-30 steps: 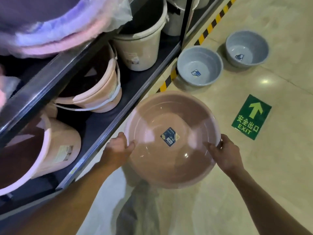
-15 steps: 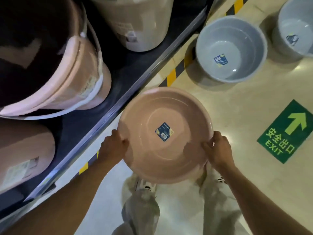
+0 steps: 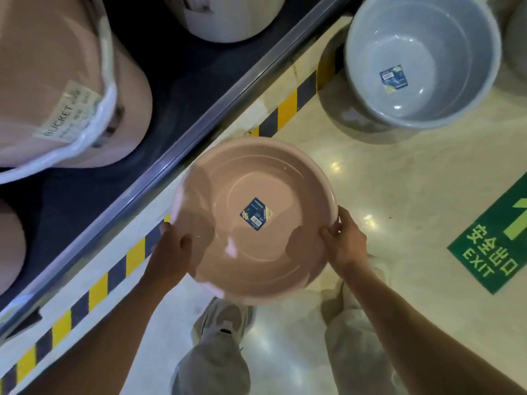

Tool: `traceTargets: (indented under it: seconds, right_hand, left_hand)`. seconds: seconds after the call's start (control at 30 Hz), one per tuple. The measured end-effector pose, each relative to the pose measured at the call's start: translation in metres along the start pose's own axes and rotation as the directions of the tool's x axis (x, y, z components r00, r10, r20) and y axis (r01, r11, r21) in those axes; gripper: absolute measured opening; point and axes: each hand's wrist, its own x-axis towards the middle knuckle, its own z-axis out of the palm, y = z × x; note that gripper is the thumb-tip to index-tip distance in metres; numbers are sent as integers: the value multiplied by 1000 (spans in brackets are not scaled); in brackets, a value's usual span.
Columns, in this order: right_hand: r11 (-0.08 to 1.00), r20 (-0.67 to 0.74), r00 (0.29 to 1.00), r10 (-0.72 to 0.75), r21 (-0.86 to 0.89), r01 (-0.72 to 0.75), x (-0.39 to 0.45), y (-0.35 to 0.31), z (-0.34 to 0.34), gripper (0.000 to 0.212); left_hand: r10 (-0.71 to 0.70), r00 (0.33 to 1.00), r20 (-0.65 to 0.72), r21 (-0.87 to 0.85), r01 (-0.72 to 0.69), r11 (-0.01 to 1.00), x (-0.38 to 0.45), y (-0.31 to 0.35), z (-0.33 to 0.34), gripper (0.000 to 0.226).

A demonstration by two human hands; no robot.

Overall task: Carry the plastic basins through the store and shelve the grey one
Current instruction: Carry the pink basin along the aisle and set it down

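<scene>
I hold a round pink plastic basin [image 3: 253,252] level over the floor, its blue label facing up from the bottom. My left hand [image 3: 172,252] grips its left rim and my right hand [image 3: 346,240] grips its right rim. A grey basin [image 3: 422,47] with a blue label inside stands on the floor at the upper right, beside the shelf edge. The edge of a second grey basin [image 3: 517,38] shows at the far right border.
A dark low shelf [image 3: 119,155] runs along the left, holding pink buckets [image 3: 57,81] and a cream bucket [image 3: 228,15]. Yellow-black hazard tape [image 3: 102,283] lines the floor below it. A green EXIT floor sign [image 3: 493,252] lies at the right. My shoes show below the basin.
The view has dropped and moved closer to the floor; the pink basin is lower, near the shelf's base. The nearer grey basin now looms larger at the upper right. Both hands keep their grip.
</scene>
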Motion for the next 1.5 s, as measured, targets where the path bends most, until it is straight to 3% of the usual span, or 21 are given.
traceTargets:
  seconds: [0.27, 0.4, 0.63, 0.83, 1.07, 1.33, 1.5]
  right_hand:
    - [997, 36, 996, 76, -7, -76, 11, 7, 12, 55]
    - [992, 92, 988, 126, -39, -123, 13, 12, 11, 37]
    - [983, 9, 988, 156, 92, -156, -5, 19, -19, 21]
    - [971, -109, 974, 198, 154, -180, -24, 23, -90, 18]
    - [962, -289, 938, 191, 247, -120, -32, 24, -204, 15]
    - [948, -372, 910, 184, 313, -64, -8, 9, -321, 13]
    - [951, -384, 909, 162, 308, -39, 8, -12, -374, 15]
  left_hand:
    - [-94, 994, 57, -84, 99, 992, 17, -7, 9, 35]
    - [-98, 990, 98, -136, 111, 985, 17, -7, 6, 30]
    - [-34, 976, 213, -183, 74, 980, -5, 12, -13, 43]
    - [64, 972, 224, -229, -11, 973, -35, 86, -25, 55]
    - [236, 963, 131, -222, -204, 953, -74, 197, -46, 40]
    - [306, 950, 62, -193, -290, 938, -89, 313, -62, 36]
    - [358, 932, 57, -175, -344, 923, -95, 359, -77, 45]
